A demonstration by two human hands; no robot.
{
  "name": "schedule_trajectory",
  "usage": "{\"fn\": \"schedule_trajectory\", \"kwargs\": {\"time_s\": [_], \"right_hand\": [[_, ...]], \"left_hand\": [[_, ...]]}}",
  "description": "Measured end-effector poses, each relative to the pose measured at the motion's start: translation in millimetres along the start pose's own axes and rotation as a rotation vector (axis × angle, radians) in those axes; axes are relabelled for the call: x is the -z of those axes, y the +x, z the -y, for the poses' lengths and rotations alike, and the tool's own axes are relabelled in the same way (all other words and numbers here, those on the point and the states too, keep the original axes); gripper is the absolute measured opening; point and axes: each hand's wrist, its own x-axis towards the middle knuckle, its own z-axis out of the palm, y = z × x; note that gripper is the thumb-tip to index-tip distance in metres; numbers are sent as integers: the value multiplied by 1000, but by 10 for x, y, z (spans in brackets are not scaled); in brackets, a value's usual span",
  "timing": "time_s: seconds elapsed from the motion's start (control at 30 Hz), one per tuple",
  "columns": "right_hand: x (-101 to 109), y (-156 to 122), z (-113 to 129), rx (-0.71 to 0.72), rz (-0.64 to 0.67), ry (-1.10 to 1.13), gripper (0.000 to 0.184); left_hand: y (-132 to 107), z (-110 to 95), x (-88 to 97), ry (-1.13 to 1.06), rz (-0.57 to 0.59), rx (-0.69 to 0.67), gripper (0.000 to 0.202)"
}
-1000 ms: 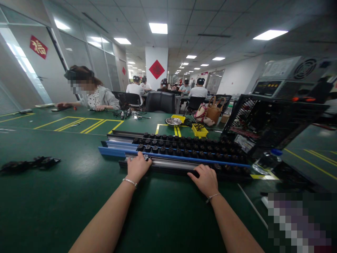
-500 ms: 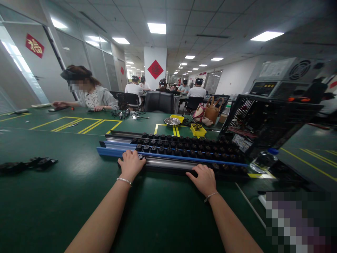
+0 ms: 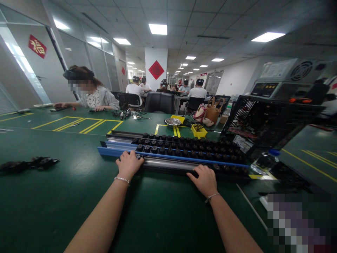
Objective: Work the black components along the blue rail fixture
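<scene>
Metal-lined black rail lies across the centre of the frame on a green tabletop, its bright bare channel showing between the two hands. Left of centre, the left hand is palm down at the rail's left end, fingers bent and slightly spread, thumb apart from them on the right; a round black socket insert shows just beside it, though whether the fingers pinch it cannot be told. Right of centre, the right hand rests on the near edge of the same rail, thumb stretched out to the left, fingers curled over the top; how firmly they grip is hidden. More black inserts fill the rail's right stretch.

Just behind, parallel rails with blue strips carry close rows of black sockets. At the far left lies a cluster of dark parts. Above the rails, near mid-frame, are a steel bowl and a yellow bin. On the right, a clear bottle with a blue cap leans near an open computer case topped by power supplies. A seated co-worker occupies the upper left.
</scene>
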Motion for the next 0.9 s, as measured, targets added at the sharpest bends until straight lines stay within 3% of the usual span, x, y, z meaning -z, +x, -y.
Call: {"fn": "schedule_trajectory", "kwargs": {"time_s": [0.37, 0.9], "right_hand": [[7, -1, 7, -8, 13, 1, 38], [13, -3, 8, -11, 7, 20, 35]], "left_hand": [[36, 38, -11, 15, 4, 16, 55], [183, 257, -60, -59, 53, 46, 50]]}}
